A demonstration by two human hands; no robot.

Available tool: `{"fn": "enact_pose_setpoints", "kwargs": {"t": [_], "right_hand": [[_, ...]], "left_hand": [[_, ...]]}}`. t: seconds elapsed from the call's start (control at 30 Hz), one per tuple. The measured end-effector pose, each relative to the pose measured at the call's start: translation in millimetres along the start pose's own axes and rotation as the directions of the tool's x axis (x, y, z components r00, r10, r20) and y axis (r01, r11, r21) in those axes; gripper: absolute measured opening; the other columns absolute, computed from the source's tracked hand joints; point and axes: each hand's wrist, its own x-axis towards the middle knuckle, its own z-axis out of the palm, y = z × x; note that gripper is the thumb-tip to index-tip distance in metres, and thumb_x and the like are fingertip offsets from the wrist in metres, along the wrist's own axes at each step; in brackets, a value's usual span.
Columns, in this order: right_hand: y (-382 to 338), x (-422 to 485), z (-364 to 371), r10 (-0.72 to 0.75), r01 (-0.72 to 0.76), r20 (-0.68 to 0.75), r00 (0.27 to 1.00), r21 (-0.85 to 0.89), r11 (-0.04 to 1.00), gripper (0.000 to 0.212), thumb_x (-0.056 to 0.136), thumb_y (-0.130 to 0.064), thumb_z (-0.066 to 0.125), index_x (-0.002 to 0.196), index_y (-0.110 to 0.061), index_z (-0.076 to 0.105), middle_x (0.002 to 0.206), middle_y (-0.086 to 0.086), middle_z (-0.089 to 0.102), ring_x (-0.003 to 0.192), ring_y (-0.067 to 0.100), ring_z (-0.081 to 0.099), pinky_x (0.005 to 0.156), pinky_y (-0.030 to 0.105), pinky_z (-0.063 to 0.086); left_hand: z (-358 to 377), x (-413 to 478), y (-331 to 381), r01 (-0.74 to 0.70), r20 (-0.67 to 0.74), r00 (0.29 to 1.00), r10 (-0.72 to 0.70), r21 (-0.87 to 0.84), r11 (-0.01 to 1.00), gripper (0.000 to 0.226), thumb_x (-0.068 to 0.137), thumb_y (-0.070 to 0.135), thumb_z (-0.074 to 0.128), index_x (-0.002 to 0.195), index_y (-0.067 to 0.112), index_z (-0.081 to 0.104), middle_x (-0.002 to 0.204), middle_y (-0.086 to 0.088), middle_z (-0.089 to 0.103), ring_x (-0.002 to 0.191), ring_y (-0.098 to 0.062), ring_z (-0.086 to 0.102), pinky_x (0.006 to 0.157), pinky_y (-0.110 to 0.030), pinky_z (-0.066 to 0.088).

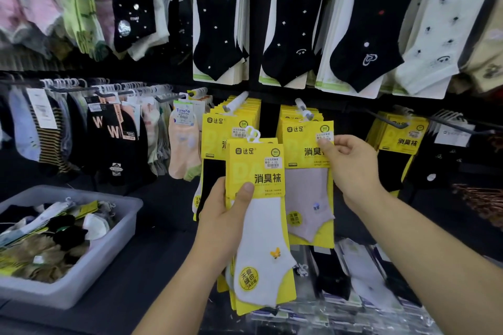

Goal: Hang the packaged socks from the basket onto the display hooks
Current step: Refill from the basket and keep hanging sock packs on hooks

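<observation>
Gripping a few white sock packs [268, 239] upright, thumb across the yellow card and fingers curled behind, the left hand [217, 223] stands just beside the right hand [351, 168], which pinches the grey pack [307, 187] hanging frontmost on its hook [301, 106]. Check the match first, then slide the plastic loop [253, 135] squarely over a hook tip. More packs lie in the basket [109, 250].

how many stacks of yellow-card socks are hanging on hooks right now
3. Left stack behind the held pack in the left hand; middle stack, pinched by the right hand; right stack. Others may be hidden.
</observation>
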Motion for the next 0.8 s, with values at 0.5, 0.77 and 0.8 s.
{"fn": "enact_pose_setpoints", "kwargs": {"t": [0.5,0.77,0.8], "right_hand": [[-31,-63,30,0.103,-0.094,0.315,0.944,-0.045,0.995,0.035,0.087,-0.034,0.078,0.091,-0.003,0.062,0.072,0.012,0.062,0.058,0.011,0.068,0.042,0.036,0.054],[-14,-49,13,0.204,-0.228,0.159,0.966,0.146,0.963,0.022,0.09,-0.028,0.075,0.099,-0.009,0.067,0.092,0.006,0.078,0.091,0.028,0.075,0.075,0.048,0.061],[-11,-46,9,0.199,-0.215,0.11,0.974,0.163,0.963,0.019,0.091,-0.027,0.074,0.099,-0.01,0.068,0.091,0.005,0.079,0.088,0.024,0.076,0.073,0.042,0.061]], "left_hand": [[4,-2,-3,-0.061,0.035,0.997,0.063,-0.042,0.997,0.044,0.084,0.054,0.069,0.118,0.027,0.067,0.111,0.007,0.081,0.101,-0.015,0.079,0.08,-0.035,0.063],[2,-1,-5,-0.085,0.044,0.995,0.087,-0.028,0.996,0.035,0.087,0.051,0.064,0.115,0.03,0.069,0.111,0.011,0.08,0.105,-0.01,0.076,0.086,-0.031,0.061],[0,-1,-5,-0.083,0.035,0.996,0.084,-0.029,0.996,0.029,0.091,0.048,0.065,0.113,0.03,0.069,0.11,0.011,0.08,0.103,-0.011,0.077,0.083,-0.031,0.061]]}}
